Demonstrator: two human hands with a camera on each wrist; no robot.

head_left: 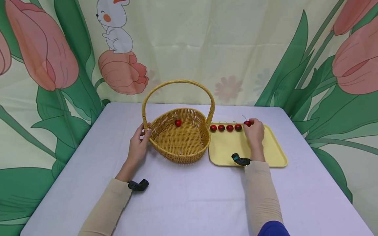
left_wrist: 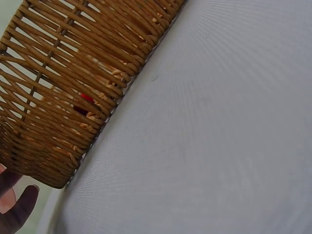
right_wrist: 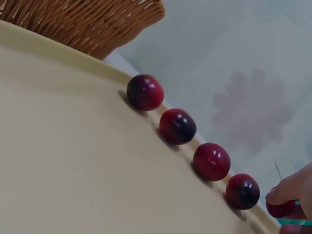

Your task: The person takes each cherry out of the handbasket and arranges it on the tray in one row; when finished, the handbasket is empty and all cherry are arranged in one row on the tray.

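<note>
My left hand (head_left: pixel 138 146) holds the left side of a wicker basket (head_left: pixel 180 158) where its tall arched handle meets the rim. One red cherry (head_left: pixel 178 123) lies inside, toward the back; the left wrist view shows a bit of red through the weave. On the right, my right hand (head_left: pixel 254 132) pinches a dark red cherry (head_left: pixel 247 123) with its stem up, over the far edge of a yellow tray (head_left: pixel 227 150). In the right wrist view, thumb and finger grip that cherry (right_wrist: pixel 280 208). Several more cherries (right_wrist: pixel 211 162) stand in a row along the tray's far edge.
A white cloth covers the table (head_left: pixel 189 203). The tray's left edge lies close beside the basket. Behind the table hangs a curtain (head_left: pixel 236 59) printed with tulips and a rabbit. Each wrist wears a small black device (head_left: pixel 138 185).
</note>
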